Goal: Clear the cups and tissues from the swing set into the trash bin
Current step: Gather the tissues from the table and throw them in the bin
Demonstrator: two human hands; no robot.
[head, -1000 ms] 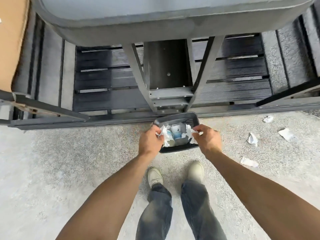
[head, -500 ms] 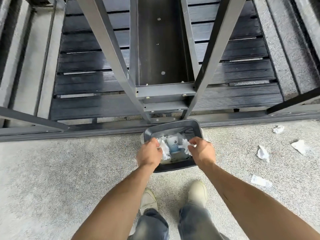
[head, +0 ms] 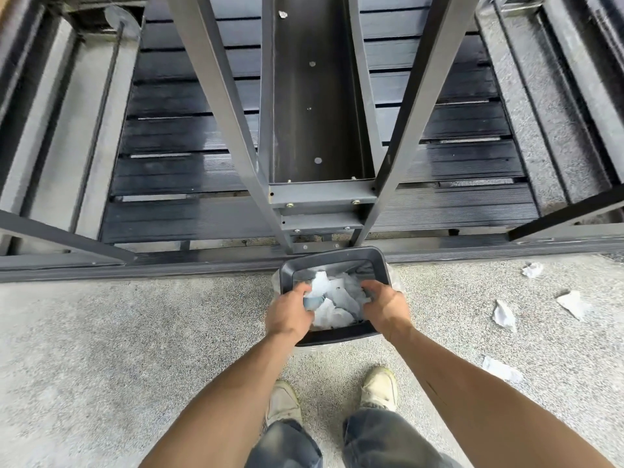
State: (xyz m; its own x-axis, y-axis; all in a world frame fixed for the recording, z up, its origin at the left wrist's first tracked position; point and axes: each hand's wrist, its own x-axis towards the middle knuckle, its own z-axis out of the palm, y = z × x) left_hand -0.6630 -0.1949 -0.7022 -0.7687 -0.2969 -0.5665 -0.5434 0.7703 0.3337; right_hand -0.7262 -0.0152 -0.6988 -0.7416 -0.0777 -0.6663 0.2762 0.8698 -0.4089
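pressing tissues (head: 332, 300) into upright trash bin (head: 334, 255), both hands (head: 289, 315) clenched on paper

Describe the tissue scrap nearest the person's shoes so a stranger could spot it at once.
Start at the dark trash bin against the swing frame's base, then look to the person's right across the speckled concrete. Four white scraps lie there; the one meant is the crumpled tissue lying lowest in the view, level with the right shoe, well apart from the other three.
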